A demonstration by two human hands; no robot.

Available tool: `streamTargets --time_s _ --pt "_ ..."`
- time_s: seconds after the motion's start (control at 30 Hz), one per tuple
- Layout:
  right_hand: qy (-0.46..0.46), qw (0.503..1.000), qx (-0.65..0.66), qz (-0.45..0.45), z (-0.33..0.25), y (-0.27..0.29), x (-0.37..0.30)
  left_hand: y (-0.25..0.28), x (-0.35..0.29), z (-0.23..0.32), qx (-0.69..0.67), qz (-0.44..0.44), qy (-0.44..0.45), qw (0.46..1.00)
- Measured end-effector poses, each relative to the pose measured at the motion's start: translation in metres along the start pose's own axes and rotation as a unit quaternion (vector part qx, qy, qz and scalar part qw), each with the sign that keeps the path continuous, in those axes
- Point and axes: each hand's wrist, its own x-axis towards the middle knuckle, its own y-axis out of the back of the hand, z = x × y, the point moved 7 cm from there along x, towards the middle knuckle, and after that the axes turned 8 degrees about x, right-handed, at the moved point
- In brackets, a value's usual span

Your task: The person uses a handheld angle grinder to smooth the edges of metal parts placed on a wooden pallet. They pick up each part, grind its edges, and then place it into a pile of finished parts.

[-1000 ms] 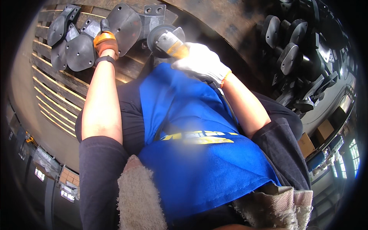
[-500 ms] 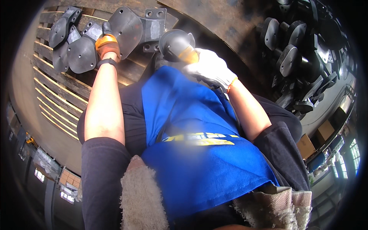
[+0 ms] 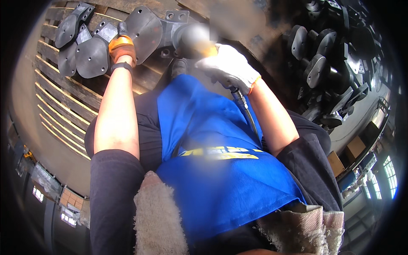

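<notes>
The hand-held grinder (image 3: 196, 40) sits at the top of the view, its blurred round head pressed against the dark cast metal part (image 3: 148, 27) lying on the wooden pallet (image 3: 59, 106). The tool's long axis runs from the head down and to the right, back through the grip to the black hose (image 3: 246, 112) that trails over the blue apron (image 3: 212, 144).

The right hand (image 3: 229, 68), in a white glove, has its fingers wrapped tight around the grinder's body just right of the casting. The left hand (image 3: 122, 47), in an orange glove, rests on the casting's left side, fingers curled down over its edge and pressing on it.

Left of that casting lie more dark castings (image 3: 78, 44) of the same kind, overlapping on the pallet slats. Well to the right of it, a heap of similar black parts (image 3: 327, 63) is stacked up. The floor around the pallet is bare grey concrete, and windows (image 3: 389, 174) show at the far rim of the workshop.
</notes>
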Motion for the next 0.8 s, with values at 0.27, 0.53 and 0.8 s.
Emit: streamTargets --time_s 0.27,0.53,0.8 --pt "0.049 0.99 -0.106 0.073 -0.024 0.097 -0.098 0.011 -0.02 0.036 0.044 -0.139 0.008 0.989" --pt "0.09 0.976 -0.16 0.114 -0.112 0.097 -0.13 0.006 0.004 0.011 0.027 -0.122 0.043 0.991" --pt "0.022 0.963 -0.265 0.044 -0.02 0.017 -0.058 -0.001 -0.002 0.031 0.053 -0.12 -0.055 0.99"
